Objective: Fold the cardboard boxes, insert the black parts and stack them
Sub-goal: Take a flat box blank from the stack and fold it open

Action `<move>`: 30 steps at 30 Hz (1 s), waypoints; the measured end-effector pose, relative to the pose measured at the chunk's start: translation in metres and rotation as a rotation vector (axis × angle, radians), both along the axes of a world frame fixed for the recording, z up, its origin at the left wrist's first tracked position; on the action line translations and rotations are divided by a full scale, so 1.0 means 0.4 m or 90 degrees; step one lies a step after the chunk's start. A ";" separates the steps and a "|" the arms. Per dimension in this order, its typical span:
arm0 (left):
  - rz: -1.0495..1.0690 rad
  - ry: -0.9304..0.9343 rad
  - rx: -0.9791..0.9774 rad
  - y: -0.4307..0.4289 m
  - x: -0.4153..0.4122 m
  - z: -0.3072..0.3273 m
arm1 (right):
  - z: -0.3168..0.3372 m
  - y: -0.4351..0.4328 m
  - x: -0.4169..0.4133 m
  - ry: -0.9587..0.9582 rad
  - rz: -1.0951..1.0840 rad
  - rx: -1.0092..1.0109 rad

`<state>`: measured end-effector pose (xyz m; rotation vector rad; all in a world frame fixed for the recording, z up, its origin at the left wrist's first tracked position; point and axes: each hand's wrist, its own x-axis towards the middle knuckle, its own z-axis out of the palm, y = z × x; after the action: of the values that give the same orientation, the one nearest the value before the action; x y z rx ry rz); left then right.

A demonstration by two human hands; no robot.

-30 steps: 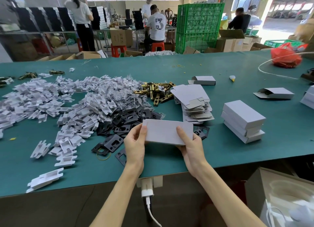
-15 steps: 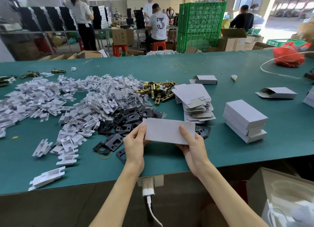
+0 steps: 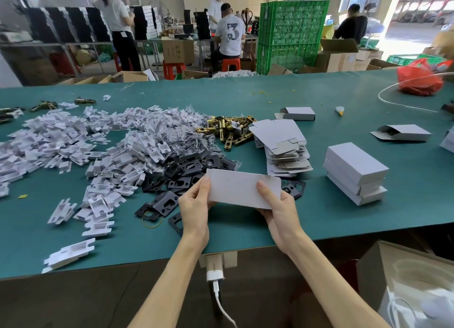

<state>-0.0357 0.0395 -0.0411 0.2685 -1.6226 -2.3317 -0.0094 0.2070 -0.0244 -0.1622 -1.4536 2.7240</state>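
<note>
Both hands hold a grey cardboard box above the near part of the green table. My left hand grips its left end, thumb on the top face. My right hand grips its right end the same way. Black plate parts lie in a heap just behind and left of the box. A pile of flat unfolded boxes sits behind the box to the right. Three folded boxes are stacked at the right.
A large spread of white plastic inserts covers the left half. Brass latch parts lie at centre back. Two loose half-folded boxes lie farther back. A red bag sits far right; people work beyond the table.
The hands and the box have barely shifted; the view has moved slightly.
</note>
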 end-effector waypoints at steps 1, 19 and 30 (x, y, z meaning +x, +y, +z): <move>-0.003 -0.002 -0.002 -0.001 -0.002 -0.003 | -0.001 -0.001 0.000 0.005 0.003 0.017; -0.061 0.052 -0.093 0.004 0.003 -0.004 | -0.006 -0.011 0.000 0.017 -0.024 0.070; -0.089 0.032 -0.127 0.005 0.000 -0.005 | -0.012 -0.009 -0.004 0.026 -0.006 0.085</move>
<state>-0.0356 0.0415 -0.0430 0.0542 -1.8863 -2.2308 -0.0111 0.2032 -0.0290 -0.1075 -1.6121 2.5959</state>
